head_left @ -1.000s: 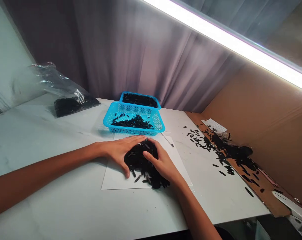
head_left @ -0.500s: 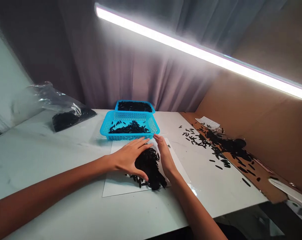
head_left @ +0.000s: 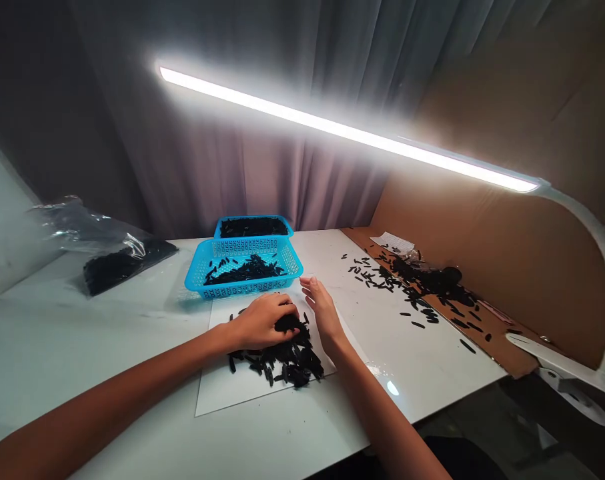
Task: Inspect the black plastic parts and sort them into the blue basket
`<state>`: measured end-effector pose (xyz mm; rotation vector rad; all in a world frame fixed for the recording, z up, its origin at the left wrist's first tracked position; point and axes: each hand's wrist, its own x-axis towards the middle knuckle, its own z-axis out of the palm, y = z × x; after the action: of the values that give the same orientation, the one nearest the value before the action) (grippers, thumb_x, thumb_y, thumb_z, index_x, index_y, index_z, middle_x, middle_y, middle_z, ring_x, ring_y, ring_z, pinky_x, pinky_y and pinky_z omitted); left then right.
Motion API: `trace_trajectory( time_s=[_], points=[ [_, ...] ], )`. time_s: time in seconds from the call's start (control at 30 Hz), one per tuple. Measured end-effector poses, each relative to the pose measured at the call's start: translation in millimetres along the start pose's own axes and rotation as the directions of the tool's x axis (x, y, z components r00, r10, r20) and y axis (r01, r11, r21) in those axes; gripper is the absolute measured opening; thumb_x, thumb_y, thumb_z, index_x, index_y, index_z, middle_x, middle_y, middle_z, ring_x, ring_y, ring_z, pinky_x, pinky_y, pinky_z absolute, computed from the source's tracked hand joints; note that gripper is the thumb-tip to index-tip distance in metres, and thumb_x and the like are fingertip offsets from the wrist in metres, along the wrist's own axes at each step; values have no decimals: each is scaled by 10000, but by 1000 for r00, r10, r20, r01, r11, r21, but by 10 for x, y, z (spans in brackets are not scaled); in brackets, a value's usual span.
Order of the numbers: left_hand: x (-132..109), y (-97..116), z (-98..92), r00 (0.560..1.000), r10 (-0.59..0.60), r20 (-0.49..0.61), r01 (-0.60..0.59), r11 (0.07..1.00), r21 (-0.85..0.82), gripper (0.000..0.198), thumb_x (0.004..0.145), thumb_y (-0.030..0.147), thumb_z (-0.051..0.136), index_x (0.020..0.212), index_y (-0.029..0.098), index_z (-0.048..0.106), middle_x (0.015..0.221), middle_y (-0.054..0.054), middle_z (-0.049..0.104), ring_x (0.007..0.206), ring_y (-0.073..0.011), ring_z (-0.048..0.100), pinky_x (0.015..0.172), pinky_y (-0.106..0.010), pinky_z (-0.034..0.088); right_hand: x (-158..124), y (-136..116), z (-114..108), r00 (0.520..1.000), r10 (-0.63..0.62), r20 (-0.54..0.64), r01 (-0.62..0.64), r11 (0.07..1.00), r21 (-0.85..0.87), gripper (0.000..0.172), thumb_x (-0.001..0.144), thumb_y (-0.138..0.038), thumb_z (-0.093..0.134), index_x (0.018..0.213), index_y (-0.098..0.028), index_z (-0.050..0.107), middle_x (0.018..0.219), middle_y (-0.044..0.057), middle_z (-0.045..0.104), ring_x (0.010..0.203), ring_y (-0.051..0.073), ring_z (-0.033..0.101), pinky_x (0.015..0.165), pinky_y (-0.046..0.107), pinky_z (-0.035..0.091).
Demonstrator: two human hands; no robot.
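My left hand (head_left: 268, 321) has its fingers curled round a clump of small, dark, elongated pieces, at the top of a loose pile (head_left: 297, 365). The pile lies on a white sheet (head_left: 217, 393) on the table. To the right of it my right hand (head_left: 325, 312) is held on edge, fingers stretched and slightly apart, with nothing in it. Just beyond both hands stands a blue perforated plastic basket (head_left: 245, 288) with a heap of the same black pieces inside. What these pieces are made of I cannot tell.
Behind it is a second blue basket (head_left: 216, 230), filled with black pieces. A clear plastic bag (head_left: 127, 257) of black material lies at left. More pieces (head_left: 432, 280) are scattered at right by a paper slip (head_left: 393, 243) and cardboard. A lit lamp (head_left: 342, 133) hangs overhead, clamped at right.
My left hand has closed from a wide spread onto a clump of the black pieces. The pile looks more spread out. The view has shifted, showing more of the lamp's arm.
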<state>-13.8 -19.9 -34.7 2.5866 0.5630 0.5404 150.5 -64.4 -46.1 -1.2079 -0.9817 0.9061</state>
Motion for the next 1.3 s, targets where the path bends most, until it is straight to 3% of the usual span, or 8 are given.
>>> trace_trajectory(
  time_s=[0.27,0.37,0.5,0.63,0.77,0.93,1.17,1.3],
  points=[
    [83,17,-75,959,-246,-139,164,884,-438,313,901,470,597,812,170,599,794,-14,597,767,-190,533,728,-308,399,-17,-17,10,993,115,22,-117,986,118,465,832,-655,582,960,-226,712,1216,113,675,1188,313,591,1051,505,417],
    [124,39,-111,902,-418,-110,239,694,-679,332,912,492,567,866,164,597,819,-19,625,761,-175,570,698,-287,436,-33,-17,28,983,175,58,-183,963,199,440,848,-631,582,960,-225,710,1146,111,704,1129,304,637,1012,496,465],
    [141,55,-164,817,-574,56,302,342,-890,312,897,454,579,954,153,642,876,-70,688,735,-174,638,609,-274,492,-51,-34,47,964,237,123,-264,919,292,381,875,-578,577,929,-224,705,1049,96,722,1058,280,681,991,461,498],
    [148,96,-219,759,-622,191,287,56,-956,261,889,392,567,886,157,680,879,-89,720,751,-180,678,643,-285,554,-81,-94,70,951,254,175,-302,885,354,318,893,-513,583,920,-222,707,1020,75,721,1007,247,687,980,411,500],
    [157,176,-239,728,-628,276,259,-122,-958,358,932,431,504,821,146,689,828,-102,730,719,-184,690,691,-306,596,-120,-168,108,936,268,229,-343,845,411,234,877,-425,630,953,-224,722,1017,50,712,909,197,668,899,341,517],
    [150,208,-206,730,-620,290,203,-208,-957,347,942,402,512,854,133,713,884,-104,750,720,-182,702,716,-306,610,-139,-211,133,901,312,303,-427,768,478,139,843,-345,675,894,-231,738,857,22,693,683,157,606,788,316,536],
    [121,213,-189,740,-614,276,155,-244,-957,292,952,303,501,896,117,719,915,-95,754,809,-183,714,770,-272,594,-119,-203,121,866,364,342,-500,641,582,92,817,-288,723,787,-202,715,808,38,673,653,151,579,679,270,555],
    [102,247,-215,744,-602,289,151,-271,-951,368,981,333,443,978,75,706,1009,-154,742,893,-239,717,817,-348,584,-114,-212,113,859,398,322,-507,578,640,147,877,-247,655,748,-177,670,746,14,630,624,117,565,607,212,542]
  ],
)
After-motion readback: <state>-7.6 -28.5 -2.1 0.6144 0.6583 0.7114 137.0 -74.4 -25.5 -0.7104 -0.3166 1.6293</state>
